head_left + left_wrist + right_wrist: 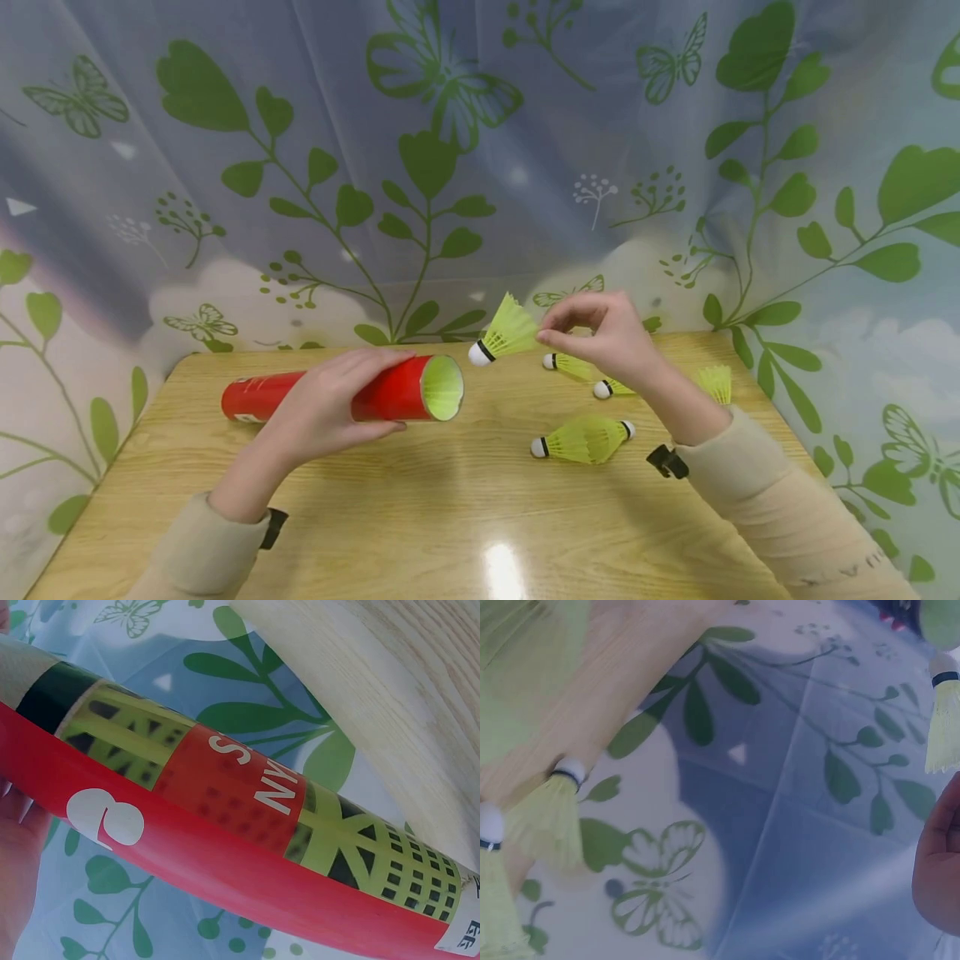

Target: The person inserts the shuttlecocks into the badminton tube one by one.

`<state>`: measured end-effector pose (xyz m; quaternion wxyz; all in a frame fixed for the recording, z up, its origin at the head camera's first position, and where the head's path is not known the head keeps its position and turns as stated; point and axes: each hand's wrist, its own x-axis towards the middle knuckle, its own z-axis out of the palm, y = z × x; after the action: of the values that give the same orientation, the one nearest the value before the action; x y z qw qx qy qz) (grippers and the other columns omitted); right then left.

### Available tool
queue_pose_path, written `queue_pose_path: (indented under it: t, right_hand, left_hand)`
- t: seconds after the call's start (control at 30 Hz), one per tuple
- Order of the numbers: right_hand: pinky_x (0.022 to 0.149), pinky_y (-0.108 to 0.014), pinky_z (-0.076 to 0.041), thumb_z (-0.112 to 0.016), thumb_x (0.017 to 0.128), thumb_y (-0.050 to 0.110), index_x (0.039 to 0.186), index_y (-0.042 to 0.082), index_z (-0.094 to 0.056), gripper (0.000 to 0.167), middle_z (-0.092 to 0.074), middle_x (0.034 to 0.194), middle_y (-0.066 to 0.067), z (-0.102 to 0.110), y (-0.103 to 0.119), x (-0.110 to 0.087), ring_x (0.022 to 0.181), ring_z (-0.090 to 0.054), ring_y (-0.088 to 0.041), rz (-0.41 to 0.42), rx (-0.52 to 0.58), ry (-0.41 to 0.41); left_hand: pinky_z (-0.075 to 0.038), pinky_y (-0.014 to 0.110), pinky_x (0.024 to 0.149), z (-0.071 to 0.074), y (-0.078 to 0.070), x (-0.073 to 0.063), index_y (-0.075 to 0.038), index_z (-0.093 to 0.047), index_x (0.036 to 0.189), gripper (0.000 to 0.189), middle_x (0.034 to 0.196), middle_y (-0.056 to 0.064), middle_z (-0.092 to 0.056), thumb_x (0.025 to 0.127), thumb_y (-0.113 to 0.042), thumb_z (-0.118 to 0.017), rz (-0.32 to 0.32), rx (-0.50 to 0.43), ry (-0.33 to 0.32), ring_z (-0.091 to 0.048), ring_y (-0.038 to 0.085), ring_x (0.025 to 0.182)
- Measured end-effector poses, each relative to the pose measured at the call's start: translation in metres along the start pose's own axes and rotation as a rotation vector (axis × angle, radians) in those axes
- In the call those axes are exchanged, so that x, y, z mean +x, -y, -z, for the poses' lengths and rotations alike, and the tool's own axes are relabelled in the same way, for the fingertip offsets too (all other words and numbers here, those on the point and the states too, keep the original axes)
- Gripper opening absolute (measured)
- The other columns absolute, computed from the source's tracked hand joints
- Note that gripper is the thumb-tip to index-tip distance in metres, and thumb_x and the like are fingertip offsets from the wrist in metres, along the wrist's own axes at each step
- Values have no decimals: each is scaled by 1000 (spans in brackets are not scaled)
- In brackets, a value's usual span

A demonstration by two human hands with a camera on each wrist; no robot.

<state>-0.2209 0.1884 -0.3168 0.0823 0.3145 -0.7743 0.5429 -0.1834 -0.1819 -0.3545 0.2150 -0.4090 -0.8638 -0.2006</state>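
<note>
My left hand (322, 404) grips a red shuttlecock tube (390, 392), its fingers over the top and thumb below. The tube's mouth faces right, and yellow-green skirt shows inside it. Through the tube's clear strip (337, 836) in the left wrist view, more shuttlecocks are visible. My right hand (603, 333) pinches a yellow shuttlecock (510, 329) by the edge of its skirt, raised above the table. Its white cork points down and left toward the tube's mouth, a short gap apart. In the right wrist view the held shuttlecock (946, 720) is at the right edge, beside the fingers.
On the wooden table (450, 517) lie two shuttlecocks (585, 439) with skirts meeting. Behind them are another shuttlecock (573, 367) and one more (617, 387), partly behind the right hand. A further shuttlecock (715, 382) sits past the right forearm. A patterned curtain (480, 208) hangs behind.
</note>
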Motion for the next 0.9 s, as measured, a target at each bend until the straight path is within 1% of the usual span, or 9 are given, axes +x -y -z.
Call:
queue_pose_path:
  t: [0.1,0.17,0.33,0.43,0.6,0.73,0.8,0.9]
  right_hand:
    - [76,-21,-60,-76,86,-13,91,-6,-77,8,-74,87,17,-7,5,-2,77,-69,-5,65,13,21]
    - [75,-21,-60,-77,85,-13,91,-4,-78,11,-76,88,12,-12,8,-3,77,-69,-5,89,16,35]
    - [75,-23,-60,-79,86,-10,92,-1,-78,10,-77,90,-5,-25,9,-6,78,-68,-6,102,19,70]
    - [72,-24,-59,-79,87,-8,92,-1,-78,9,-77,90,-11,-33,8,-8,78,-68,-6,117,27,84]
    - [70,-22,-57,-79,85,-10,90,1,-78,11,-76,87,-14,-47,6,-8,77,-67,-5,186,35,88]
    - [70,-25,-59,-80,85,-10,89,3,-79,14,-77,85,-13,-59,5,-8,76,-67,-7,245,33,106]
    - [70,-27,-59,-80,86,-9,90,4,-80,14,-77,85,-11,-64,5,-8,76,-67,-9,258,35,123]
    - [71,-29,-60,-81,87,-6,91,5,-80,12,-78,86,-10,-71,5,-9,78,-69,-10,253,32,148]
  left_hand:
    - [-63,52,96,0,0,0,-10,-62,142,83,130,9,-74,69,-23,-100,-2,0,-2,-72,30,117]
    - [-63,52,96,0,0,1,-10,-62,142,83,130,9,-74,69,-23,-100,-6,-1,-3,-72,30,117]
    - [-63,52,96,0,0,2,-9,-62,142,83,129,10,-74,69,-23,-100,-13,0,-2,-72,30,116]
    - [-63,52,97,0,0,2,-9,-62,142,83,129,10,-75,69,-23,-100,-12,2,-2,-72,31,117]
    - [-62,52,98,0,0,2,-9,-62,141,83,129,10,-75,69,-24,-100,-7,5,0,-72,31,117]
    - [-62,52,98,0,0,2,-9,-62,141,83,129,9,-75,69,-23,-100,-5,2,-2,-72,30,117]
    - [-62,52,98,0,0,2,-9,-62,141,83,129,9,-75,69,-23,-100,-8,-1,-4,-72,30,117]
    - [-62,52,98,0,1,2,-9,-62,141,83,129,9,-75,69,-24,-100,-16,-5,-7,-72,30,117]
